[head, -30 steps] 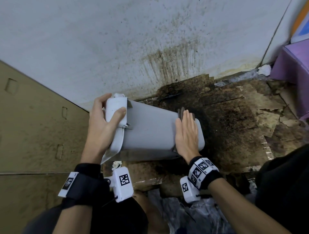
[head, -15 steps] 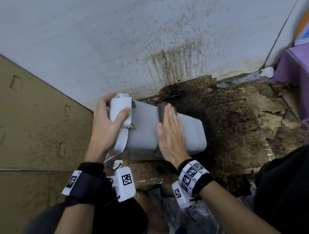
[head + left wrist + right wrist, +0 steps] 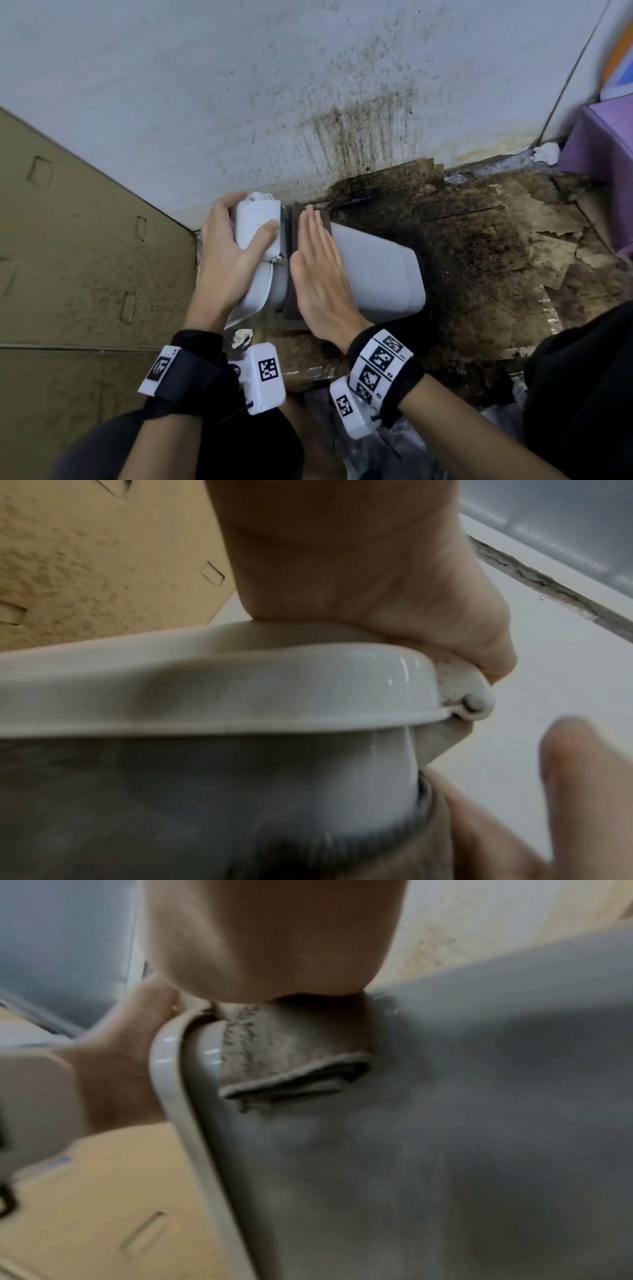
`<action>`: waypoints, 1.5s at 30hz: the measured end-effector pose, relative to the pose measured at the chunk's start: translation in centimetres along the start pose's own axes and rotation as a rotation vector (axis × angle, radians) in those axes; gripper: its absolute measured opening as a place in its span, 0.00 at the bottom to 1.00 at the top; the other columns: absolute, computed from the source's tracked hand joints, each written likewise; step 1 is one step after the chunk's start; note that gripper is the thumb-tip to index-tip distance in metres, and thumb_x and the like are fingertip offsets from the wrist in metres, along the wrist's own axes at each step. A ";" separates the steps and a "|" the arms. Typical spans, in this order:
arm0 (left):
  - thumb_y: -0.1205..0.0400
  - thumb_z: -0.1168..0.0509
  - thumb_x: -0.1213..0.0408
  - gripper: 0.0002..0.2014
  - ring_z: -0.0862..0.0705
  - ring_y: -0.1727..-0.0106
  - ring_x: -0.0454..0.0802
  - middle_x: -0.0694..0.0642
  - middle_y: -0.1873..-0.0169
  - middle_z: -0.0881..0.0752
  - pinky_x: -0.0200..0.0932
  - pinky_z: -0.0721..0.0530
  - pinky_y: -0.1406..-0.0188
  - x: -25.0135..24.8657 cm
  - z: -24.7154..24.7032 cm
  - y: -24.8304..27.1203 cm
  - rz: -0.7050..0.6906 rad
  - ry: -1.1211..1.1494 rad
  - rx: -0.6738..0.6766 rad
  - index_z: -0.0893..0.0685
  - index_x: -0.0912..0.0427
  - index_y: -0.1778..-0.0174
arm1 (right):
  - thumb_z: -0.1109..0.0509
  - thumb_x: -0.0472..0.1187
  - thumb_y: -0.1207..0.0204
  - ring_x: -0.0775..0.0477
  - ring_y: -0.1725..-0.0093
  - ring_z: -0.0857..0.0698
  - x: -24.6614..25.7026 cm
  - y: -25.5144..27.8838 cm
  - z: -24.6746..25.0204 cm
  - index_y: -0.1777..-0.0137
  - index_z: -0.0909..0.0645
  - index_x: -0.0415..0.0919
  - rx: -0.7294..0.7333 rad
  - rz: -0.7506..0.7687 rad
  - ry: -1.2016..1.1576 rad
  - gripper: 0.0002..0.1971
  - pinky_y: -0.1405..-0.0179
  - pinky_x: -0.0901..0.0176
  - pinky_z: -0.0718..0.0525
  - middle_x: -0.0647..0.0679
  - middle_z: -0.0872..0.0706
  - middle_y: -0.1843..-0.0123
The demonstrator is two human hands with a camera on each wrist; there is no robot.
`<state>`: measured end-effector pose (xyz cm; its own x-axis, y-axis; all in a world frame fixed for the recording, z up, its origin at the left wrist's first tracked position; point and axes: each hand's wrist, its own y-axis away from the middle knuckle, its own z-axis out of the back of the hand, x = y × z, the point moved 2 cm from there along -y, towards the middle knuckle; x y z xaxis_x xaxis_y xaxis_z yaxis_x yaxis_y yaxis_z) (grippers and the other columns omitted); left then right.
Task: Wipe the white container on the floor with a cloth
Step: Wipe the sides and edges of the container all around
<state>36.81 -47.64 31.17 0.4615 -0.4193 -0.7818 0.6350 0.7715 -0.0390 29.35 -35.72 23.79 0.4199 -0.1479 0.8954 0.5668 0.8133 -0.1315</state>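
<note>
On the left, left hand [image 3: 228, 261] curled round the lid end of the white container [image 3: 376, 274], tipped on its side on the stained floor [image 3: 479, 260]; right hand [image 3: 320, 274] flat, fingers straight, pressing the dark cloth [image 3: 294, 236] beside the lid.

No legible text; only coded markers on wrist bands [image 3: 380, 363].

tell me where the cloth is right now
In the head view the cloth lies flat under the right hand on the white container, close beside the lid end that the left hand grips.
</note>
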 end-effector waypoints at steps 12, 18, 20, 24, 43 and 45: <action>0.11 0.46 0.32 0.23 0.14 0.31 0.56 0.54 0.31 0.14 0.70 0.10 0.41 -0.3 -0.6 0.3 0.106 0.353 0.016 0.20 0.38 0.28 | 0.53 0.60 0.10 0.59 0.10 0.63 -9.9 1.6 2.6 0.09 0.54 0.56 -0.125 -0.297 0.016 0.31 0.10 0.53 0.62 0.57 0.59 0.07; 0.04 0.53 0.59 0.18 0.09 0.62 0.34 0.40 0.59 0.06 0.36 0.10 0.65 -1.4 -1.4 0.2 0.208 0.532 0.043 0.17 0.53 0.33 | 0.48 0.50 0.07 0.58 0.09 0.52 -9.6 1.0 3.8 0.09 0.45 0.48 -0.160 -0.382 -0.181 0.28 0.09 0.51 0.50 0.55 0.46 0.08; 0.08 0.47 0.53 0.20 0.09 0.39 0.40 0.45 0.36 0.10 0.52 0.09 0.36 -1.2 -1.2 -0.1 0.229 0.511 0.019 0.15 0.44 0.26 | 0.48 0.50 0.07 0.51 0.11 0.40 -9.8 1.0 4.5 0.10 0.40 0.49 -0.221 -0.425 -0.211 0.26 0.12 0.48 0.40 0.51 0.35 0.10; 0.15 0.47 0.56 0.28 0.23 0.19 0.43 0.46 0.20 0.21 0.57 0.28 0.15 -1.2 -0.9 -0.4 0.099 0.316 0.103 0.23 0.43 0.18 | 0.45 0.48 0.07 0.48 0.26 0.19 -10.0 1.0 6.0 0.20 0.24 0.47 -0.364 -0.528 -0.419 0.20 0.22 0.46 0.24 0.49 0.15 0.27; 0.13 0.67 0.36 0.28 0.49 0.08 0.38 0.41 0.09 0.41 0.57 0.48 0.09 -1.3 -5.4 0.1 -0.243 -0.163 0.198 0.50 0.28 0.14 | 0.53 0.49 0.06 0.53 0.09 0.57 4.7 -3.0 8.6 0.09 0.50 0.40 -0.025 -0.123 0.267 0.29 0.09 0.51 0.56 0.47 0.53 0.07; 0.15 0.68 0.36 0.32 0.51 0.08 0.36 0.40 0.09 0.42 0.51 0.52 0.09 -1.9 -5.5 0.5 -0.251 -0.182 0.201 0.50 0.32 0.12 | 0.54 0.49 0.06 0.50 0.09 0.60 5.2 -3.4 9.0 0.09 0.53 0.37 -0.017 -0.157 0.314 0.30 0.09 0.51 0.59 0.44 0.57 0.07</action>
<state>32.87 -43.86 29.19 0.3666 -0.6759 -0.6394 0.8432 0.5318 -0.0786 23.20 -34.22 32.68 0.5229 -0.4386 0.7308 0.6524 0.7578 -0.0120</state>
